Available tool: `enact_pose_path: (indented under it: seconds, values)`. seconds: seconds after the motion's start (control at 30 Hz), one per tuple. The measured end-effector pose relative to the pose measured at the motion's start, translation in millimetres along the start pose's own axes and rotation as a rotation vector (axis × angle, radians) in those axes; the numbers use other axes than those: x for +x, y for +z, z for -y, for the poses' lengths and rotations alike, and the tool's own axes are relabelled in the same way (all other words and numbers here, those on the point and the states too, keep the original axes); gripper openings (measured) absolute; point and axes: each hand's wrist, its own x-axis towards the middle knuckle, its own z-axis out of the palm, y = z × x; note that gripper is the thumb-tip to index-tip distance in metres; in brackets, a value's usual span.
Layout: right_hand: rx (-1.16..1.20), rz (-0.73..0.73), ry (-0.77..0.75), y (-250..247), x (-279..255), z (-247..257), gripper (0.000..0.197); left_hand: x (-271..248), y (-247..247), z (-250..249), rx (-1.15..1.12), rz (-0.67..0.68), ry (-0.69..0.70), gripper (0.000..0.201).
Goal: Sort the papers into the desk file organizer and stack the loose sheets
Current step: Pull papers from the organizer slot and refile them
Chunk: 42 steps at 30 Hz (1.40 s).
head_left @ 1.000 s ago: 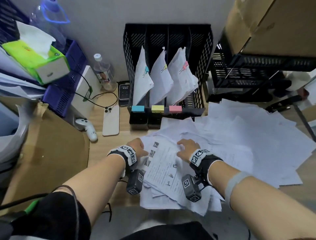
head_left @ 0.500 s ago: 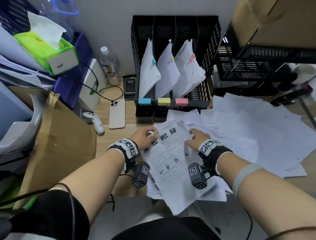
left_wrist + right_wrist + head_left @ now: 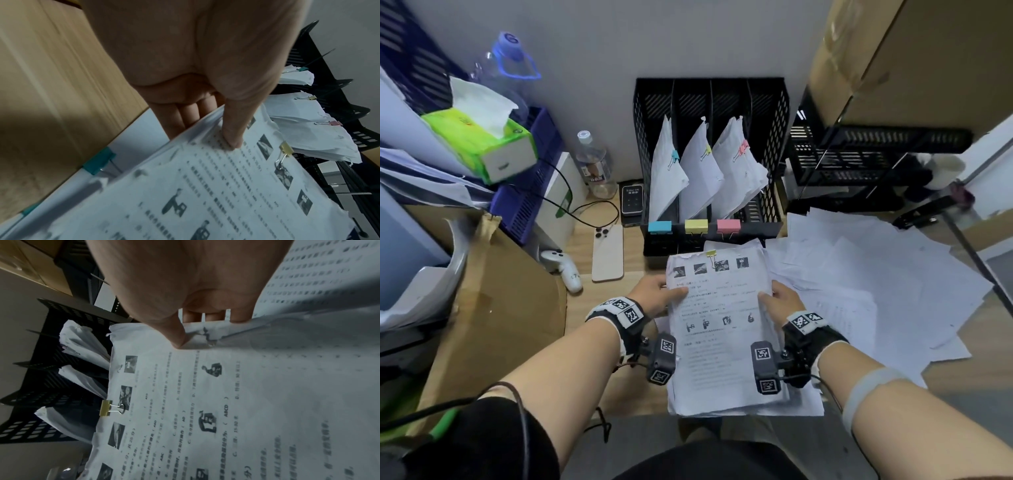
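Yellow-clipped packet (image 3: 719, 329) pinched at side edges: left hand (image 3: 654, 295), right hand (image 3: 780, 301) grip; organizer (image 3: 774, 219) just beyond.

A cluttered office desk is showing here: a black mesh file organizer (image 3: 710, 102) is standing against the wall, holding clipped paper bundles. Loose sheets (image 3: 876, 274) are lying spread over the wooden desktop (image 3: 585, 250), beside stacked letter trays (image 3: 859, 161), cardboard boxes (image 3: 914, 61) and a tissue box (image 3: 482, 144).

Even, soft indoor light in the head view with bent edges; both wrist views dim, bluish and blurred.
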Motion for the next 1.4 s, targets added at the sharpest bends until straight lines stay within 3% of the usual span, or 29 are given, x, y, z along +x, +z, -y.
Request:
enact_pose_path:
  seconds: [0.2, 0.33, 0.4, 0.5, 0.57, 0.67, 0.8, 0.87, 0.97, 1.03, 1.1, 1.2, 1.4]
  values:
    - [-0.011, -0.048, -0.083, -9, 5, 24, 0.022, -7, 1, -7, 0.101, 0.127, -0.047, 0.023]
    - [0.022, -0.112, -0.146, -17, 10, 45, 0.018, -10, 4, -27, 0.099, 0.093, 0.028, 0.017]
    - [0.012, -0.188, -0.133, -19, 12, 57, 0.035, -12, 5, -41, 0.069, 0.061, 0.079, 0.012]
    - [-0.232, -0.331, -0.146, -19, 11, 75, 0.063, -12, 6, -65, 0.039, 0.036, 0.18, 0.01]
    - [-0.262, -0.2, -0.218, -18, -1, 92, 0.073, -14, 10, -83, 0.055, 0.033, 0.256, 0.014]
    - [0.008, 0.152, -0.291, -14, -23, 117, 0.085, -20, 25, -113, 0.058, 0.093, 0.363, 0.015]
    - [0.047, 0.219, -0.329, -15, -26, 130, 0.101, -27, 37, -140, 0.064, 0.218, 0.419, 0.027]
    - [-0.024, 0.166, -0.345, -21, -23, 133, 0.088, -32, 39, -149, 0.054, 0.319, 0.386, 0.029]
    - [-0.089, -0.047, -0.341, -37, -13, 142, 0.046, -33, 42, -162, 0.077, 0.391, 0.389, 0.031]
    - [-0.094, -0.134, -0.306, -50, -9, 148, 0.044, -27, 44, -167, 0.043, 0.321, 0.429, 0.032]
    - [-0.109, -0.189, -0.336, -68, -12, 161, 0.045, -13, 44, -172, 0.035, 0.14, 0.5, 0.029]
    - [-0.076, -0.236, -0.452, -93, -24, 188, 0.049, 13, 36, -180, 0.295, -0.107, 0.602, 0.037]
    - [0.002, -0.235, -0.544, -118, -24, 231, 0.043, 48, 36, -193, 0.94, -0.172, 0.51, 0.078]
